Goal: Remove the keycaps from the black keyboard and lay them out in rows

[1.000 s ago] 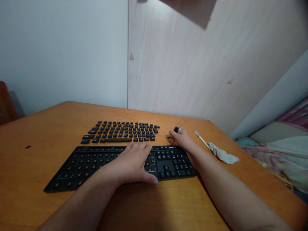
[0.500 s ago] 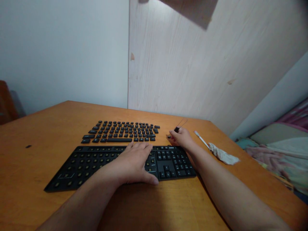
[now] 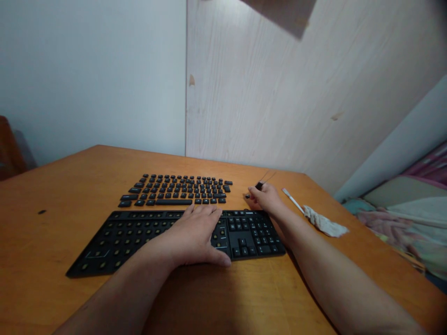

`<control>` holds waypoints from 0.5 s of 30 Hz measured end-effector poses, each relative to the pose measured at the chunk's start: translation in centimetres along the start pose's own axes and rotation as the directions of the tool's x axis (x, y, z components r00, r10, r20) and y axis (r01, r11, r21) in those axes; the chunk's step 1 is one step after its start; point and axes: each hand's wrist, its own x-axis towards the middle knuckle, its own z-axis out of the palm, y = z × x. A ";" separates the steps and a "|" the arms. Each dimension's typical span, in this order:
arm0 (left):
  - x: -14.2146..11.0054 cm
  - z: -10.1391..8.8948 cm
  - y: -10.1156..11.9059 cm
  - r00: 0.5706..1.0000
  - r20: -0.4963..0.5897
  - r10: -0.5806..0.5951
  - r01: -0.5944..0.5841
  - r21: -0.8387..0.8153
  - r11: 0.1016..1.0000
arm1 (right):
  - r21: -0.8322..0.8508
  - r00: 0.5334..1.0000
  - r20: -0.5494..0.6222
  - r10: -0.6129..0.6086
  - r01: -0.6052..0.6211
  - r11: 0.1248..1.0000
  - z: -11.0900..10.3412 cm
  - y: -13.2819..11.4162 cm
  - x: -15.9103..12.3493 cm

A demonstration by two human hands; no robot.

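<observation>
Over there, the right hand [image 3: 267, 197] pinches a wire keycap puller [image 3: 259, 186]; left of that grip lie loose keycaps [image 3: 177, 189], and the left hand [image 3: 197, 232], thumb apart, covers the keyboard [image 3: 240, 236]

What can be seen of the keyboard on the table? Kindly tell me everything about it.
The keyboard is long, black and plastic-looking, lying flat on the wooden table. Its larger left section shows rows of small yellowish stubs without caps; the arrow keys and number pad at right have black caps. Unreadably small pale lettering sits near its upper right edge. The left hand rests spread across its middle, hiding part of it.
</observation>
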 end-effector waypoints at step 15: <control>-0.1 0.0 -0.2 1.000 0.009 0.024 -0.024 0.003 1.000 | 0.057 0.998 -0.055 0.015 -0.012 0.998 -1.7 -1.2 -0.1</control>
